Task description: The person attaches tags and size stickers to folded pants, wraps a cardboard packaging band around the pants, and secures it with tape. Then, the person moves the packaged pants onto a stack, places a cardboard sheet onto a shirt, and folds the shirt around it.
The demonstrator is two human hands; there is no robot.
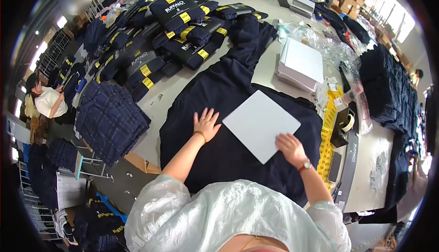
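Observation:
A dark navy garment [201, 96] is spread over the table in front of me, one sleeve stretching toward the back. On its body lies a pale grey square board [260, 124], turned so that a corner faces me. My left hand [206, 125] rests flat on the fabric just left of the board, fingers spread, holding nothing. At the board's lower right edge is my right hand [291, 149], its fingertips over the edge; the fingers look slightly blurred and extended, not wrapped round anything.
Packed dark bundles with yellow bands [178, 12] are heaped at the back left. Folded plaid garments [109, 119] stand left, white boards [299, 64] back right. Yellow tape strips [327, 137] and a tape dispenser [344, 124] lie right. Other people work farther off.

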